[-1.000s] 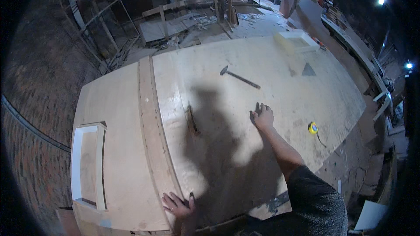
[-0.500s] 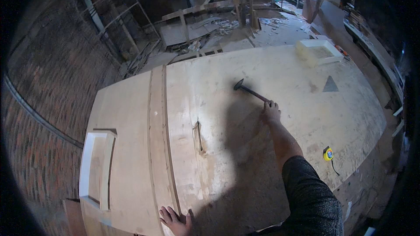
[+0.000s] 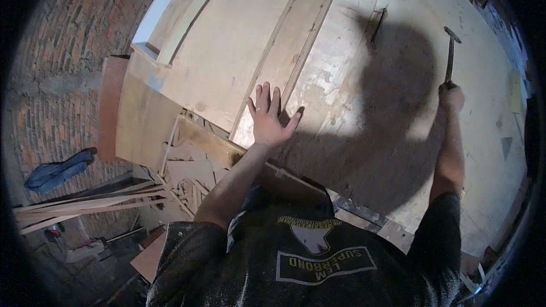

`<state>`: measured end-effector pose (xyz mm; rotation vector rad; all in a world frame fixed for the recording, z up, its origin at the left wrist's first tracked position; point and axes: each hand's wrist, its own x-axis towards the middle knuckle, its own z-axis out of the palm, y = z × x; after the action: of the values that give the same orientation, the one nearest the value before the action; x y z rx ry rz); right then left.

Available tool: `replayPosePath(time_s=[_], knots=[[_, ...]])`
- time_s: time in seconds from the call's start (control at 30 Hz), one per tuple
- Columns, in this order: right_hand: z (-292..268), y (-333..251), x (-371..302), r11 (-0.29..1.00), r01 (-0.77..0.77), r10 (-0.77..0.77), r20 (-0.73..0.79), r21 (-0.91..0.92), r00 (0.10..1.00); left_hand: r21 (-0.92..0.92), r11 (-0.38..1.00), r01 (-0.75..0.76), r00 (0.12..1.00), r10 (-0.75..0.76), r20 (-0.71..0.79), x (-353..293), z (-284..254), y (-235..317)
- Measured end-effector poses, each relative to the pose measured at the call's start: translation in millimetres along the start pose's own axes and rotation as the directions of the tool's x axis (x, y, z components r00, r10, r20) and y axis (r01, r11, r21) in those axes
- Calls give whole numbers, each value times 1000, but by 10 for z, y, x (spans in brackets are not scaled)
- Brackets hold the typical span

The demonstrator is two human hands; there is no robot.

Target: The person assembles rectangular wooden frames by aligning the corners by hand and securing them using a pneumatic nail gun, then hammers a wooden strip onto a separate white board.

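Note:
My left hand (image 3: 270, 122) rests flat with fingers spread on a long raised wooden strip (image 3: 296, 40). That strip lies across a large plywood panel (image 3: 227, 51), with a row of small marks along its edges. Out to the right, my right hand (image 3: 451, 98) is wrapped round the handle end of a hammer (image 3: 451, 59). The hammer's head points away from me, over the panel. Between the strip and the hammer is a narrow dark shape (image 3: 376, 25), a slot or a thin tool; I cannot tell which.
A white-sided wooden frame (image 3: 176, 28) sits on the panel's left part. A grey triangle (image 3: 506, 146) lies at far right. Beside the brick wall (image 3: 62, 79) are a blue cloth (image 3: 60, 171) and long thin wood strips (image 3: 96, 203). Wood offcuts (image 3: 190, 173) lie below the panel's near edge.
The view has swung down and left, bringing my torso and the near edge into sight. My right hand still grips the hammer; my left hand stays on the strip.

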<state>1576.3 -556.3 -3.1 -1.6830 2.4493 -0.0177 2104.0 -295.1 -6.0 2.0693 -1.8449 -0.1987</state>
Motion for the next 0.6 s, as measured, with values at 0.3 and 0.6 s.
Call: replayPosePath(time_s=[0.3,0.6], knots=[[234,-327,-2593,950,-40,49,-22,309,999,-31,998,-55,998,56,30,238,-10,-66],[269,-536,-3567,418,-445,164,416,792,894,-360,929,-81,983,133,123,-12,-415,-589]])
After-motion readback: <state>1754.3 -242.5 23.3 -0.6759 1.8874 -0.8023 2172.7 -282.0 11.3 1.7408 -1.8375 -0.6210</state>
